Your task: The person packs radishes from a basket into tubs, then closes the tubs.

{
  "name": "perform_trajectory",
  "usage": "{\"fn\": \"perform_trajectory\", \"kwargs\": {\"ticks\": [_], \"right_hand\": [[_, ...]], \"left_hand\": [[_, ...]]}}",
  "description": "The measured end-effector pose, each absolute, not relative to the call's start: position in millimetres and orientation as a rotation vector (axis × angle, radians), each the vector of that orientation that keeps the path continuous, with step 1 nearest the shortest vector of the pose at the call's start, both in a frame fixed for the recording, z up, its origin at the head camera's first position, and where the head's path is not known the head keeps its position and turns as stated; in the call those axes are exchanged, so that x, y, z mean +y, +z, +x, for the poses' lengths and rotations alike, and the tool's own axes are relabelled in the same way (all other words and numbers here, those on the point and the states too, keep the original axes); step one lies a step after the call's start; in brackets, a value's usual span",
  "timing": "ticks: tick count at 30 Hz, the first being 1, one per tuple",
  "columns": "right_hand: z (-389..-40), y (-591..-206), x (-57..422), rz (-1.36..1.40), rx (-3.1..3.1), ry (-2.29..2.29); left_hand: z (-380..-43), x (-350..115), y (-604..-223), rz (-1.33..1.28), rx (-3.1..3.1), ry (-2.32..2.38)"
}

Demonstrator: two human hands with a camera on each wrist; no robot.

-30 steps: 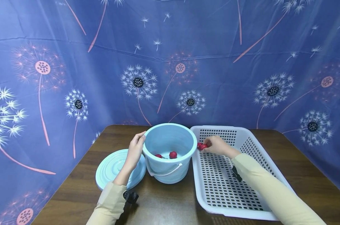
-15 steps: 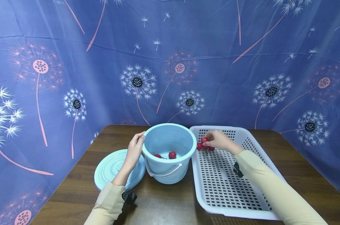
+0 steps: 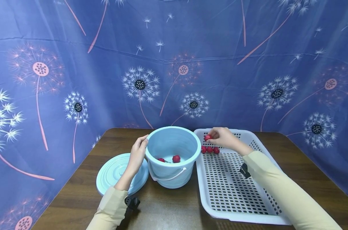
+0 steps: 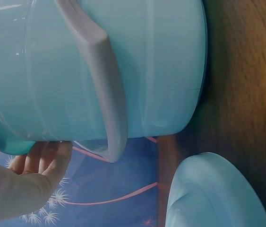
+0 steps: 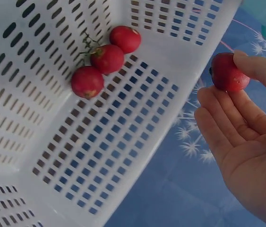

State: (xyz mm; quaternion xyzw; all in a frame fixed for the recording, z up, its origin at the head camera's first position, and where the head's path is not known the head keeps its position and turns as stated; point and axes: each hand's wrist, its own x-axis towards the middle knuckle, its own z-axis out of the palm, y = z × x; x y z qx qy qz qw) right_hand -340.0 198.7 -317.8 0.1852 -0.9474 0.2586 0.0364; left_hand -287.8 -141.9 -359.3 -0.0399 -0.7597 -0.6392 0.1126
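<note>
My right hand (image 3: 224, 139) pinches a round red radish (image 5: 229, 72) between thumb and fingers, raised above the far end of the white basket (image 3: 204, 195). Three more radishes (image 5: 107, 59) lie in a row on the basket's floor, at its far left. With my left hand (image 3: 138, 151) I hold the rim of the light blue bucket (image 3: 174, 174); in the left wrist view, the fingers (image 4: 52, 161) lie against its outer wall. Inside the bucket, a radish (image 3: 176, 158) shows whole and another (image 3: 161, 159) is partly hidden by the near rim.
A round blue lid (image 3: 110, 174) lies on the wooden table (image 3: 162, 210) left of the bucket, under my left forearm. The bucket's pale handle (image 3: 174, 175) hangs down its near side. A blue dandelion-print cloth (image 3: 174, 64) hangs behind the table.
My right hand has lifted one radish up from the group in the basket and moved toward the far rim, uncovering the three left behind. The left hand stays at the bucket.
</note>
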Motion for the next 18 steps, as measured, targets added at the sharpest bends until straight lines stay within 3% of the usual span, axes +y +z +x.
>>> {"fn": "perform_trajectory", "kwargs": {"ticks": [18], "right_hand": [[-324.6,-272.8,181.0,0.678,-2.736,0.736]], "left_hand": [[-287.4,-142.0,-361.1,-0.128,-2.225,-1.875]]}}
